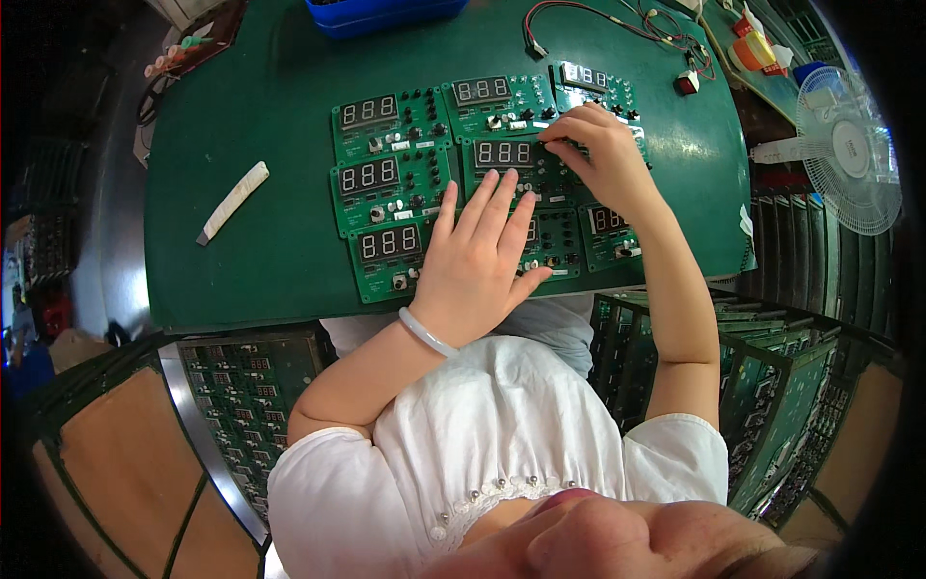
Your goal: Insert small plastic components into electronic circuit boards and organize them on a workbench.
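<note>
The left hand point(473, 256) lies palm down with its fingers spread over the lower middle of the group of green circuit boards point(420, 172), grasping nothing; its fingertips reach just below the digit display point(503, 154) of the central board. The right hand point(600, 152) comes in from the right and bends over the upper right part of the group, thumb and fingertips drawn close together just beside the right end of that same display; whether they pinch a small part there I cannot tell. The boards sit in the upper middle of the frame, close together in rows on a green tabletop point(280, 106), most showing a dark-faced display and small black and white components; the hands hide some of them. A pale bracelet point(427, 333) circles the left wrist, and the person's white top point(502, 405) fills the lower middle. Left of the boards, a white-wrapped strip point(233, 203) with a grey tip lies slantwise. A blue bin point(386, 19) stands at the top edge, while red and black wires point(617, 17) loop in the upper right, near a small black-and-red part point(686, 83). At the far right is a white fan point(849, 150), with an orange-yellow roll point(752, 50) up and left of it. More boards fill a left rack point(231, 405) at the lower left and a right rack point(772, 386) at the lower right.
</note>
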A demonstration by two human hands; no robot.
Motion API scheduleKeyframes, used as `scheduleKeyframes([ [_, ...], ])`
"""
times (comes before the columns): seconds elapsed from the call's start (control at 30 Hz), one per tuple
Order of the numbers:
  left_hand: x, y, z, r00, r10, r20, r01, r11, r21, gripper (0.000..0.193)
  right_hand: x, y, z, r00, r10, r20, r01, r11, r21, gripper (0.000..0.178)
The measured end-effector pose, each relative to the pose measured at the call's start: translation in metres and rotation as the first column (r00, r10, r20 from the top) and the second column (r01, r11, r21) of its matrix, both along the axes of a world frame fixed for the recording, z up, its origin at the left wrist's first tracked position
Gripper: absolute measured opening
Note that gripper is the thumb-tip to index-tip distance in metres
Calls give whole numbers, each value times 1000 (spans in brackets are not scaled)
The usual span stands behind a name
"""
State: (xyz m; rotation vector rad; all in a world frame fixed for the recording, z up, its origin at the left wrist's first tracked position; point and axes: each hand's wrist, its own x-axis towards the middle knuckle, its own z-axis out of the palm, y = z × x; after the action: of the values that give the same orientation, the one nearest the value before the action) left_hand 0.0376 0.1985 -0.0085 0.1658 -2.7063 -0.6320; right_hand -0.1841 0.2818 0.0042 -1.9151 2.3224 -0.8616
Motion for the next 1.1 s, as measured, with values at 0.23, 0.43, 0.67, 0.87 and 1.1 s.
scheduleKeyframes([
  [0.23,-4,-1,1,998,-14,60,13,1000,8,83,-2,2,6,986,-55,159,55,998,7,12],
  [0.43,-6,-2,-1,998,-8,64,8,1000,7,86,-2,-3,10,991,-73,108,61,992,107,10],
  [0.67,-6,-1,-5,999,-2,44,2,1000,-13,87,5,-17,16,987,-47,-154,88,960,267,11],
  [0.87,-5,0,-9,1000,10,30,-9,1000,-17,85,-1,-14,22,980,116,-159,-75,968,240,14],
  [1.1,-5,0,-9,1000,6,29,-6,1000,-21,85,-2,-16,15,990,103,-100,-96,992,77,14],
])
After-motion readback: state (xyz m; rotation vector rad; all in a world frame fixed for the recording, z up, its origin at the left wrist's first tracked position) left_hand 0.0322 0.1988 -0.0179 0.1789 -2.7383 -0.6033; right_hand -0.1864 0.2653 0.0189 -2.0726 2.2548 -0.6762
